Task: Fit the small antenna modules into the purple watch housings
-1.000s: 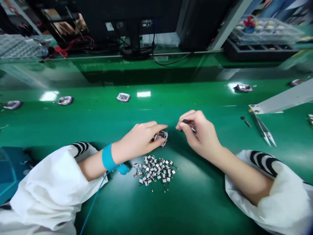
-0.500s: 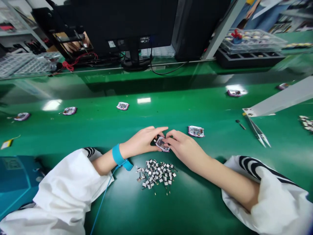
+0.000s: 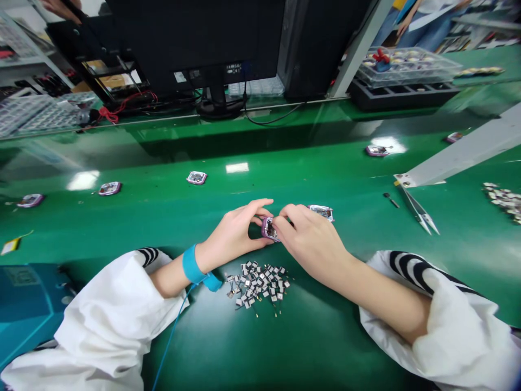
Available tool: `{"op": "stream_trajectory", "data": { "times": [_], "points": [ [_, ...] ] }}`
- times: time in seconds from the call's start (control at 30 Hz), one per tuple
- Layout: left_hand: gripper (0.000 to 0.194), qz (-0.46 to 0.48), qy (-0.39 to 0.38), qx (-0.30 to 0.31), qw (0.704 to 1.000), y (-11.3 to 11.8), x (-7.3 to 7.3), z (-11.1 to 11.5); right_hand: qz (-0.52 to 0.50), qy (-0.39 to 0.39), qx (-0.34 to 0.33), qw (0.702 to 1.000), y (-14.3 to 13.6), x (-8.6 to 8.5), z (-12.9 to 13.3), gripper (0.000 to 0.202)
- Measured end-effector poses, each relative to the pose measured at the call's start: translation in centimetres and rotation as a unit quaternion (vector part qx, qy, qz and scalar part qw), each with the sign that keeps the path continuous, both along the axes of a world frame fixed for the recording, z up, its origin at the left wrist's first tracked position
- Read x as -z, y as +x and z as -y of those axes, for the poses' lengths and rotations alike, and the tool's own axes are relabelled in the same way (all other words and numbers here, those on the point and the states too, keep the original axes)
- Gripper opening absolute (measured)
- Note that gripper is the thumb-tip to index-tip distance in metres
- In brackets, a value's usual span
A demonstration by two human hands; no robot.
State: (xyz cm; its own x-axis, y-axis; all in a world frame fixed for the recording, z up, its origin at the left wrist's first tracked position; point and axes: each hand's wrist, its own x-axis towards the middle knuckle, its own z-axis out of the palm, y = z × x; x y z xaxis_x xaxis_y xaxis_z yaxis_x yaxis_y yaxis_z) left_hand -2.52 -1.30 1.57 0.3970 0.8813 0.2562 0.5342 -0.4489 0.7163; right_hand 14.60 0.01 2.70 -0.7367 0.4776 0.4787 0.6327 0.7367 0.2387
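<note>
Between my hands is a small purple smartwatch housing (image 3: 267, 228) with its circuit board exposed. My left hand (image 3: 234, 232) grips its left side, thumb along the lower edge and fingers around the top; a blue strap circles that wrist. Over the right part of the housing, my right hand (image 3: 307, 233) has its thumb and fingertips pressed together, hiding what they touch. Below lies a heap of tiny square modules with short black leads (image 3: 258, 285). Another smartwatch housing (image 3: 321, 212) rests just behind my right hand, partly covered by it.
More housings lie across the green bench, such as one at the back (image 3: 197, 177). Tweezers (image 3: 419, 213) and a small black part (image 3: 391, 200) are at right, beside a white lamp arm (image 3: 464, 149). A blue box (image 3: 30, 304) stands left. A monitor (image 3: 199, 38) is behind.
The housing has turned and tilted in my left hand, showing more of its purple side. My right hand has shifted forward over it and covers more of it. The view has moved slightly.
</note>
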Motion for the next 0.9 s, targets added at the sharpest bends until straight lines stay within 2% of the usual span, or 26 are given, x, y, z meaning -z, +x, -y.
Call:
{"op": "stream_trajectory", "data": {
  "times": [0.13,0.3,0.47,0.6,0.73,0.9],
  "points": [
    [0.062,0.049,-0.039,0.012,0.998,-0.2,-0.4,0.0,-0.016,0.021,-0.029,0.999,0.2,0.0,-0.4,0.012],
    [0.063,0.061,-0.054,0.027,0.996,-0.1,-0.9,0.1,-0.055,0.026,-0.06,0.996,0.3,0.3,-0.7,0.014],
    [0.061,0.076,-0.045,0.033,0.996,-0.1,-1.0,0.3,-0.136,-0.039,-0.075,0.987,0.4,0.5,-0.8,0.014],
    [0.057,0.06,-0.028,-0.003,0.998,0.1,-0.8,0.6,-0.192,-0.11,-0.075,0.972,0.5,0.3,-0.8,0.017],
    [0.051,0.037,0.016,-0.054,0.998,0.5,-0.8,0.9,-0.152,-0.084,-0.073,0.982,0.6,0.1,-0.5,0.02],
    [0.047,0.031,0.034,-0.064,0.997,0.8,-1.1,1.1,-0.166,-0.106,-0.065,0.978,0.6,-0.1,-0.6,0.008]
  ]
}}
